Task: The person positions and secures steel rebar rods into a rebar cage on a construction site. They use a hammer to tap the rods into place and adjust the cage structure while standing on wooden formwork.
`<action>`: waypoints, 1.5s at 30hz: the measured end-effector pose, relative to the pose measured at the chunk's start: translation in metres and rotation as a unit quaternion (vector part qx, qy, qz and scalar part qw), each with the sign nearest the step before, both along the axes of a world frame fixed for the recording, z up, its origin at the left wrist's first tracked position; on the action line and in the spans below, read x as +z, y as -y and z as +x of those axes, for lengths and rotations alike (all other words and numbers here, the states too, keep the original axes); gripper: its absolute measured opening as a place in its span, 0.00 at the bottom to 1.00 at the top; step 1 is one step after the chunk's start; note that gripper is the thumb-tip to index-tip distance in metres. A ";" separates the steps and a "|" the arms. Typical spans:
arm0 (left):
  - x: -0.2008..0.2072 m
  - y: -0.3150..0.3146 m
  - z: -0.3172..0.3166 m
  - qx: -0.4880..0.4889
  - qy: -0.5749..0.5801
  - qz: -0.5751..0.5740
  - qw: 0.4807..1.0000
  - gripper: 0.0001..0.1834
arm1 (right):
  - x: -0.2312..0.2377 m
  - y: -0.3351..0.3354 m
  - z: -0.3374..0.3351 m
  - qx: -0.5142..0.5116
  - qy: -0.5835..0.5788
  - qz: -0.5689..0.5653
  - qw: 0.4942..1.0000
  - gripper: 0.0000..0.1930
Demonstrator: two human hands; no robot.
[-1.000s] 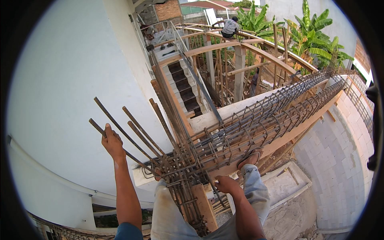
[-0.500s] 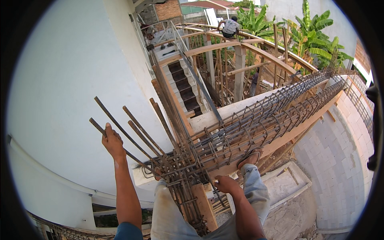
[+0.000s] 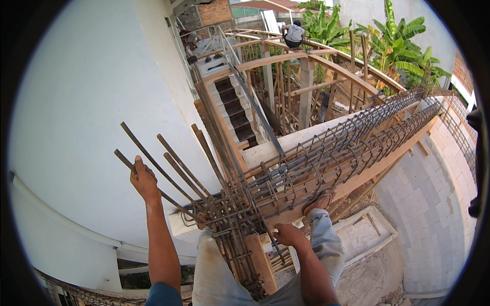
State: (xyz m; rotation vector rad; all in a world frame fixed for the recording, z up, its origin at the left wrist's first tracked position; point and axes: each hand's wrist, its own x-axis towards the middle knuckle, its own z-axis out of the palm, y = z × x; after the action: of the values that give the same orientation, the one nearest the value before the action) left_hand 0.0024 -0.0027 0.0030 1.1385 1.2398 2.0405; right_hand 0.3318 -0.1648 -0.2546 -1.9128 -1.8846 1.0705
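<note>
Below the rebar junction (image 3: 232, 209), two legs in stained pale trousers (image 3: 210, 265) are being braced apart, and the hands are being held well apart from each other. To the left of the junction, a bent steel rod (image 3: 124, 159) is being gripped by the left hand (image 3: 144, 181), the fingers being wrapped around it; its lower part is being gathered among the bars of the junction, while its upper end is being pointed up and away above the fist. To the lower right of the junction, the right hand (image 3: 290, 236) is being held half curled beside a thin dark bar (image 3: 278, 248); whether that bar is being grasped or merely touched cannot be told. Right of the junction, a sandalled foot (image 3: 319, 200) is being rested at a timber board (image 3: 368, 171). Above the junction, other rods (image 3: 208, 153) are being fanned out before a white wall (image 3: 92, 102). From the junction toward the upper right, a long rebar cage (image 3: 352, 148) is being bordered by the board. Beyond the junction, a dark-treaded staircase (image 3: 232, 104) is being overlooked, and curved timber framing (image 3: 339, 70) is being propped by posts (image 3: 305, 92). Farther beyond the junction, a crouching co-worker (image 3: 294, 35) is being seen on the framing, and banana plants (image 3: 400, 48) are being backed by a pale wall (image 3: 352, 15).
</note>
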 end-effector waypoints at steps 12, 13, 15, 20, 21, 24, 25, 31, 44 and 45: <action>0.001 0.000 0.002 0.004 0.008 -0.009 1.000 0.23 | 0.008 0.001 0.001 -0.007 -0.016 -0.001 1.000 0.21; 0.001 0.000 0.002 0.002 0.010 -0.010 1.000 0.23 | 0.009 0.002 0.001 -0.008 -0.018 -0.003 1.000 0.20; 0.001 0.000 0.002 0.003 0.009 -0.010 1.000 0.23 | 0.013 0.003 0.000 -0.014 -0.013 0.006 1.000 0.20; 0.002 0.001 0.003 0.018 0.003 -0.007 1.000 0.24 | 0.030 0.009 -0.001 -0.026 -0.019 0.002 0.999 0.20; 0.002 0.001 0.004 0.021 0.006 -0.012 1.000 0.24 | 0.032 0.010 -0.001 -0.024 -0.017 -0.002 1.000 0.20; 0.004 0.001 0.005 0.026 0.027 -0.026 0.999 0.24 | 0.031 0.008 0.001 -0.029 -0.026 -0.010 0.999 0.21; 0.004 0.001 0.005 0.010 0.009 0.000 1.000 0.24 | 0.026 0.007 0.001 -0.027 -0.033 -0.030 0.999 0.21; 0.003 0.005 0.009 -0.010 -0.024 -0.007 1.000 0.25 | -0.024 -0.003 0.010 -0.084 -0.048 0.000 0.995 0.21; 0.001 -0.003 0.002 -0.023 -0.012 0.029 0.999 0.21 | -0.130 0.044 -0.006 -0.556 -0.104 -0.122 0.816 0.32; 0.000 -0.003 0.002 -0.026 -0.012 0.028 0.999 0.21 | -0.138 0.055 -0.015 -0.539 -0.081 -0.191 0.817 0.40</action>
State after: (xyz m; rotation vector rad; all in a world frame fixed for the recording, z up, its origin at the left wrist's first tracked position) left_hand 0.0040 0.0007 0.0035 1.2121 1.1587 2.0417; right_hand 0.3168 -0.2202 -0.3928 -2.4209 -0.2595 1.1287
